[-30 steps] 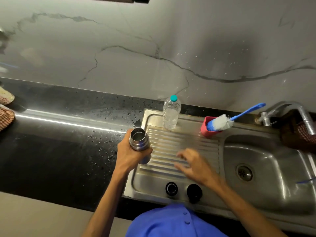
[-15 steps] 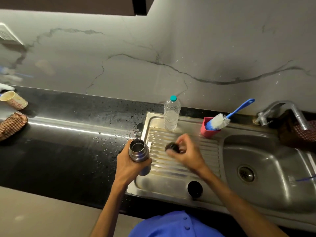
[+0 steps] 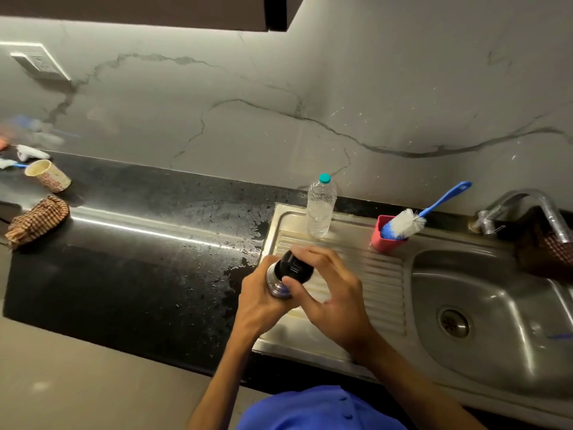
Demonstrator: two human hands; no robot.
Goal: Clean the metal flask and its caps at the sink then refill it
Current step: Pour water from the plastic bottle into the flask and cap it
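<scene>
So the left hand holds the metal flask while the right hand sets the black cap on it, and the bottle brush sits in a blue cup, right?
Nearly. In the head view the bottle brush sits in a pink cup, not a blue one; only its handle is blue. The left hand does hold the metal flask while the right hand sets the black cap on it.

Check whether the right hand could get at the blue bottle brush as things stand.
Probably not right away: the right hand is gripping the black cap on the flask. Once freed, the path across the drainboard to the brush looks clear.
</scene>
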